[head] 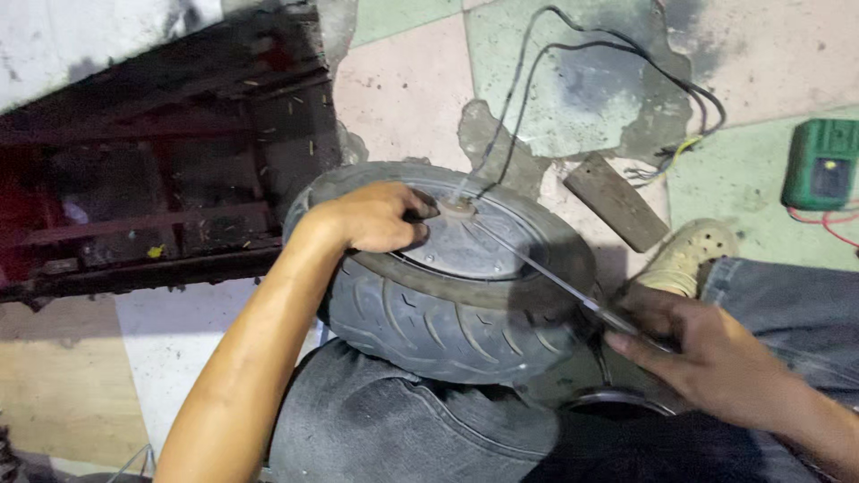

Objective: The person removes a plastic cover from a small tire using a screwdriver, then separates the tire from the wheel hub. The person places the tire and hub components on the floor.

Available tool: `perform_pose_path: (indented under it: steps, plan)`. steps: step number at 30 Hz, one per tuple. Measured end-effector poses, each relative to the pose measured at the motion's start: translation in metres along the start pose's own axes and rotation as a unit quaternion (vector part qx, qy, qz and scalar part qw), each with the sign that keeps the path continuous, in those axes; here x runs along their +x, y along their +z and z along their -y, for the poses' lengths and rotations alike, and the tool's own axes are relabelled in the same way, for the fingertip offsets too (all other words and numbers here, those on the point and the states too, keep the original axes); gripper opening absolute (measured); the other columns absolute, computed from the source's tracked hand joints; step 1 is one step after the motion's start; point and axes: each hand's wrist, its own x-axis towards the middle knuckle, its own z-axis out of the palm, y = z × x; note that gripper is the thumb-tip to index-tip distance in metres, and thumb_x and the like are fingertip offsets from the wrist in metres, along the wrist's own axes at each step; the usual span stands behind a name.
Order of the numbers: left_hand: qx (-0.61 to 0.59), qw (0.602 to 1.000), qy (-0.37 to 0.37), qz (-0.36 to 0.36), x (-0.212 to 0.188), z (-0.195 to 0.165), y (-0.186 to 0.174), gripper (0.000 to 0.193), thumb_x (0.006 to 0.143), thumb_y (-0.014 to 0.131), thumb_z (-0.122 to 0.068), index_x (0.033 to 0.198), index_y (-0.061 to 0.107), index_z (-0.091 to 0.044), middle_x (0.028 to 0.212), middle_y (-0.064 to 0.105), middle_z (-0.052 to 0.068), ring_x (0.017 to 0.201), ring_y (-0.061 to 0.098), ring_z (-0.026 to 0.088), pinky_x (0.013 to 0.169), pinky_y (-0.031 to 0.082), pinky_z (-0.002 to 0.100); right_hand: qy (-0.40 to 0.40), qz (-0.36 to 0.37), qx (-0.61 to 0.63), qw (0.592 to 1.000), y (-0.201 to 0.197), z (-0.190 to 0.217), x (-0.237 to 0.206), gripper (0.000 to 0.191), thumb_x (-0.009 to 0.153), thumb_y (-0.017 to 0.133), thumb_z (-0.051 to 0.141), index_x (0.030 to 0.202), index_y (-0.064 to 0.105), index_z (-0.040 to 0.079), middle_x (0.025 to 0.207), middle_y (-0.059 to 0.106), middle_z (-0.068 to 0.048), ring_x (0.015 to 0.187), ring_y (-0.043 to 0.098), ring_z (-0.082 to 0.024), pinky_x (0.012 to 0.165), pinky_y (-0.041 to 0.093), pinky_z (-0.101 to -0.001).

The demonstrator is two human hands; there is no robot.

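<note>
Cracked floor tiles [403, 85] in pale green and pink spread under me, worn through to grey concrete in patches. My left hand [380, 219] is curled shut over the far left edge of a small scooter wheel [447, 295], fingers gripping where the tyre meets the metal hub. My right hand [707, 358], at near right, is pinched closed on the handle of a long thin tool [537, 268]. That tool's shaft slants up and left from the right hand to the axle stub [458, 207] at the hub's centre, just right of the left hand. The wheel rests tilted against my knee [412, 420] in grey jeans. Black cables [582, 45] run from the axle to the far right. A wooden block [616, 201], a green meter [821, 163] and a dark red metal frame [152, 179] lie around.
</note>
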Motion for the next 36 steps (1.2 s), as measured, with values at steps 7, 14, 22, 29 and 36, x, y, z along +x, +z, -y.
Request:
perform_pose_path:
  steps: [7,14,22,29,36]
  plan:
    - [-0.010,1.000,-0.008,-0.001,-0.003,-0.001,-0.001,0.049,0.083,0.065,-0.033,0.125,0.070,-0.008,0.128,0.068,0.019,0.122,0.062,0.036,0.105,0.047,0.038,-0.079,-0.096,-0.327,0.937,-0.005,0.043,-0.007,0.048,0.089,0.068,0.039,0.135,0.067,0.024,0.066,0.072,-0.018,0.055,0.068,-0.035,0.053,0.054,-0.0452]
    - [-0.010,1.000,0.002,-0.006,0.004,-0.003,-0.004,0.047,0.083,0.066,-0.031,0.123,0.071,-0.006,0.128,0.067,0.019,0.122,0.061,0.036,0.104,0.047,0.038,-0.149,-0.140,-0.460,0.864,-0.004,0.061,-0.007,0.040,0.091,0.063,0.040,0.124,0.068,0.017,0.071,0.073,-0.013,0.063,0.070,-0.035,0.055,0.053,-0.0464]
    - [0.003,1.000,-0.002,0.006,0.006,-0.007,-0.005,0.044,0.084,0.063,-0.027,0.121,0.073,-0.006,0.124,0.070,0.021,0.119,0.064,0.037,0.103,0.049,0.039,-0.036,-0.064,-0.202,0.977,0.005,0.063,-0.010,0.035,0.098,0.065,0.038,0.123,0.072,0.015,0.064,0.070,-0.010,0.053,0.062,-0.017,0.051,0.052,-0.0345]
    - [0.016,0.999,0.013,-0.033,0.004,0.001,0.002,0.047,0.084,0.065,-0.031,0.123,0.071,-0.007,0.132,0.063,0.020,0.127,0.055,0.036,0.107,0.042,0.039,0.143,-0.039,0.132,0.980,0.027,-0.006,0.001,0.037,0.096,0.067,0.038,0.103,0.074,0.003,0.056,0.051,-0.008,0.043,0.039,-0.015,0.040,0.029,-0.0344]
    - [0.003,1.000,0.000,-0.018,-0.001,0.002,0.004,0.049,0.082,0.067,-0.033,0.123,0.072,-0.007,0.132,0.066,0.019,0.126,0.060,0.035,0.106,0.046,0.037,0.126,0.031,0.255,0.958,0.022,-0.010,0.008,0.037,0.092,0.066,0.043,0.096,0.075,0.007,0.057,0.059,0.000,0.039,0.046,-0.012,0.036,0.034,-0.0282]
